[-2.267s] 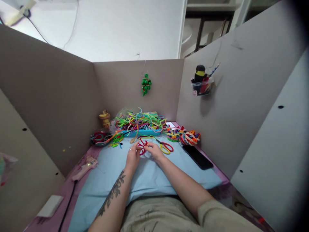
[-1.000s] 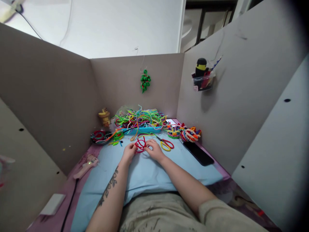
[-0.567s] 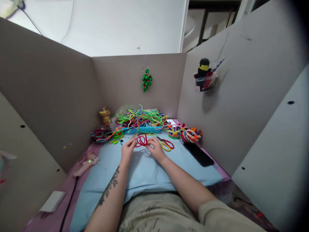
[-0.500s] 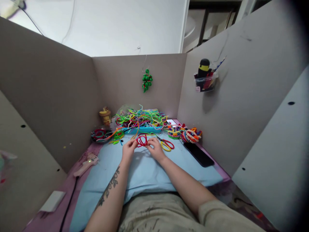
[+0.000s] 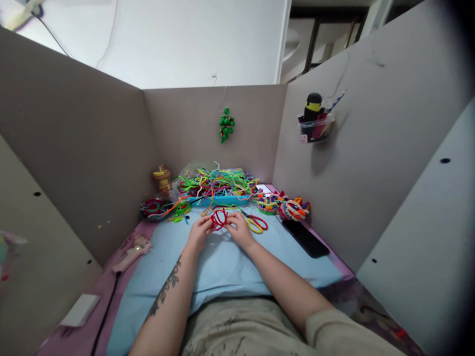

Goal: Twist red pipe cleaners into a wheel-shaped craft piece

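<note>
Grey boards (image 5: 178, 123) stand on three sides of a pink table (image 5: 85, 341), and a light blue cloth (image 5: 230, 267) covers its middle. Both forearms reach forward over the cloth, angled in toward each other: the left one, with a leafy tattoo (image 5: 165, 294), slants up from the lower left; the right one comes out of a short sleeve (image 5: 326, 321) at the lower right. Beyond the hands, near the back board, sits a blue tray (image 5: 237, 200) heaped with bright pipe cleaners (image 5: 218, 182). A black phone (image 5: 306, 239) lies flat toward the cloth's right edge, well apart from the hands.

The left hand (image 5: 198, 233) has its back up and its thumb and fingers pinched on the left side of a red looped piece (image 5: 219, 219). The right hand (image 5: 240, 231), bent inward with fingers curled, pinches the same piece from its right. The piece is between the two sets of fingertips, over the cloth and in front of the tray. Scissors (image 5: 250, 216) with one red and one yellow handle lie just beside the right hand.
</note>
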### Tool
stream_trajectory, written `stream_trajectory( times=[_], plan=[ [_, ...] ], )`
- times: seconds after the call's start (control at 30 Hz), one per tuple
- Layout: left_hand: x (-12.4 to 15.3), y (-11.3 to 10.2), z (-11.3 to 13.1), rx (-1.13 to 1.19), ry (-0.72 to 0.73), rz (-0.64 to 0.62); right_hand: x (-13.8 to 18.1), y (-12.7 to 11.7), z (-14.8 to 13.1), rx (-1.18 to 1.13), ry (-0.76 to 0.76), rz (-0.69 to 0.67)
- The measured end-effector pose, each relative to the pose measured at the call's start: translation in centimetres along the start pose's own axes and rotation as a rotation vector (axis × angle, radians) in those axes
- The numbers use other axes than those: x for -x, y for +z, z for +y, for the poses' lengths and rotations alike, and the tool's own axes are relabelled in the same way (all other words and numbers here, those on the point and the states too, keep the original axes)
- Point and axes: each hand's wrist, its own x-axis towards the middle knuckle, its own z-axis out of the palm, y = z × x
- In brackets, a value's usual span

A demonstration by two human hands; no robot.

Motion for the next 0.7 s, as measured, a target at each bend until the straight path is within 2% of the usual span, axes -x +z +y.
stream_trajectory(
  times=[0.17,0.27,0.43,0.5,0.6,0.7],
  plan=[
    [0.2,0.0,0.2,-0.002,0.007,0.013,0.0,0.0,0.2,0.006,0.056,-0.006],
    [0.1,-0.1,-0.1,-0.010,0.031,-0.027,0.1,0.1,0.5,0.022,0.054,-0.009],
    [0.1,0.0,-0.4,-0.212,0.107,-0.040,0.2,0.5,1.0,0.110,0.092,-0.023],
    [0.2,0.1,-0.4,-0.337,0.198,-0.007,0.3,0.3,0.7,0.161,0.093,0.021],
    [0.6,0.2,-0.5,-0.570,0.438,0.058,0.5,0.0,-0.4,0.240,-0.007,0.116],
    [1.1,0.3,-0.6,-0.754,0.622,0.021,0.7,-0.2,-1.6,0.279,-0.151,0.079]
  ],
)
